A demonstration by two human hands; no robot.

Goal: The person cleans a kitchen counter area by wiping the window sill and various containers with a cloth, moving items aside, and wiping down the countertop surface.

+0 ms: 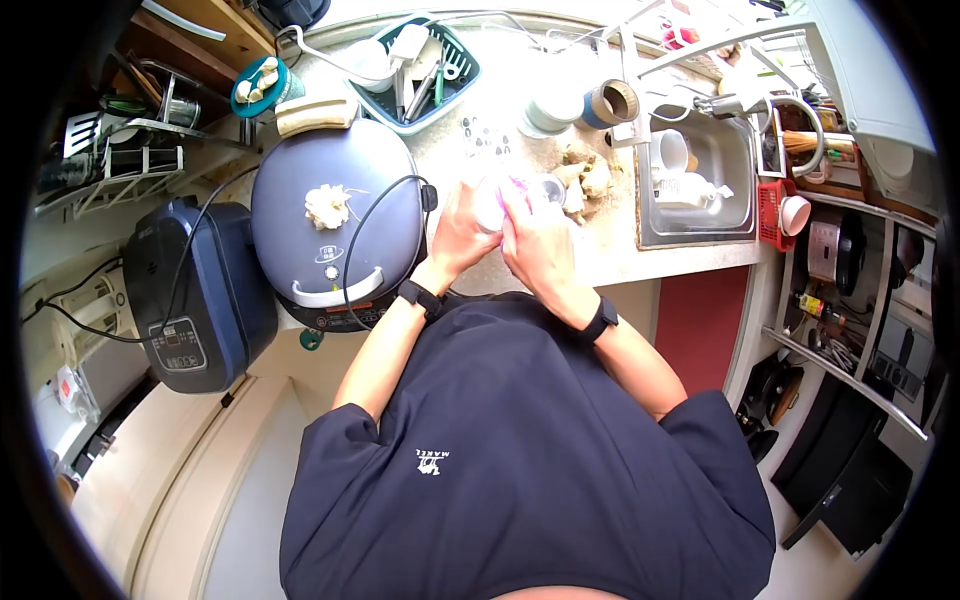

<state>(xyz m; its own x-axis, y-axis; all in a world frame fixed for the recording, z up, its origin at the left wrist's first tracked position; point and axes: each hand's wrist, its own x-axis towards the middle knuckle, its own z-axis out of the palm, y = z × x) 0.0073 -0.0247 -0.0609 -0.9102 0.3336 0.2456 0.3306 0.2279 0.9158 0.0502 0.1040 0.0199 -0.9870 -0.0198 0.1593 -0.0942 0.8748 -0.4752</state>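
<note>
One pale object (489,208) is held between both hands (540,245).

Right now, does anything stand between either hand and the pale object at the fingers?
Nothing visible does: left hand and right hand meet at the pale object, though glare blurs its outline. The ginger lies aside, past the right hand.

L grip (458,232) on a pale item (489,205), detail lost to glare; R grip (540,243) just beside it, on pinkish cloth-like stuff (517,187). Ginger (592,180) on counter (620,262) nr R grip, btwn it & sink (738,218) w/ white bottle (683,188). Big blue lidded appliance (300,170) to L, whitish clump (327,207) on top. Teal basket (440,112) w/ utensils (421,92) farther back.
</note>
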